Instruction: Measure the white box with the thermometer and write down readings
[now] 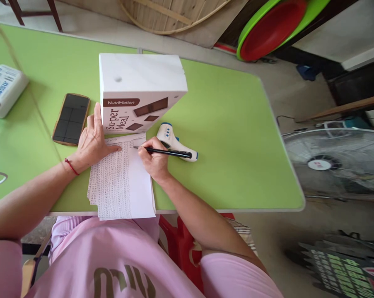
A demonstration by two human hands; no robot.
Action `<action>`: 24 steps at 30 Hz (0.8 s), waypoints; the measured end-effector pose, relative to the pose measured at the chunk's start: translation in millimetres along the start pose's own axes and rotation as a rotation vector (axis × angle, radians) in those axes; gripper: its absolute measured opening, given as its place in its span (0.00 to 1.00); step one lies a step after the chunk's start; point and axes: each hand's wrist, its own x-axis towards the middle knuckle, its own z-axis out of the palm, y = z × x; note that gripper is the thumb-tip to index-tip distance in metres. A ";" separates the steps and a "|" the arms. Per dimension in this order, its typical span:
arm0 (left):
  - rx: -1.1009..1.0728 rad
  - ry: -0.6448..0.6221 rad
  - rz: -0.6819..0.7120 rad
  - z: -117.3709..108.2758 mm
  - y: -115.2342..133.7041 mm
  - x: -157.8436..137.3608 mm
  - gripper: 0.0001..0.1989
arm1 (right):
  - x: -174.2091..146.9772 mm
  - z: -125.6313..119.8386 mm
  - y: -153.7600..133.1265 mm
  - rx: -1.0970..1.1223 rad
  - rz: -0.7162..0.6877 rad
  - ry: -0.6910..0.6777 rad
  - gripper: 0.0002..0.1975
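My right hand (155, 159) grips a black pen (174, 152), its tip at the sheet near the top of the written columns. Under it lies a stack of paper (140, 182), the top sheet partly covered in dense handwriting. My left hand (93, 138) is spread, its thumb on the paper's left edge and its fingers against the lower left side of a white and brown box (143, 74) marked "NutriMotion". The box stands at the top of the paper. Just right of the pen hand lies a white and blue infrared thermometer (176, 142), partly behind the pen.
A phone (71, 119) lies left of my left hand, with a white device (8, 89) farther left. The green table (230, 124) ends close to my body. A fan (336, 161) stands past its right edge. A red stool (182, 244) is below.
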 end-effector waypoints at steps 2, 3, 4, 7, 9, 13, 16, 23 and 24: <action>-0.002 0.002 0.006 0.7 -0.7 0.1 0.67 | 0.2 0.0 -0.2 -0.007 0.006 0.003 0.08; -0.005 0.000 0.009 1.0 -1.0 0.2 0.67 | 0.2 0.2 -0.2 -0.009 0.006 0.004 0.08; -0.007 -0.001 0.011 1.2 -1.2 0.3 0.67 | 0.3 0.4 -0.2 -0.009 0.006 0.004 0.08; 0.000 -0.003 0.003 1.7 -1.6 0.8 0.69 | 0.1 0.9 0.2 -0.012 0.008 -0.003 0.08; 0.008 -0.004 -0.009 2.1 -1.8 0.9 0.68 | -0.2 0.8 0.6 -0.016 0.016 -0.012 0.08; -0.005 0.017 0.010 2.6 -2.6 0.5 0.68 | -0.4 0.1 1.3 -0.025 0.020 -0.032 0.09; -0.001 0.017 0.016 1.2 -1.7 -0.1 0.68 | -0.7 -0.1 2.5 -0.018 -0.013 -0.034 0.09; -0.017 -0.017 -0.012 -2.5 1.6 -0.5 0.67 | -3.5 -8.9 4.2 -0.158 -0.148 0.052 0.08; -0.023 -0.014 -0.016 -2.3 0.8 -0.6 0.67 | -3.0 -11.9 3.0 -0.193 -0.203 0.046 0.07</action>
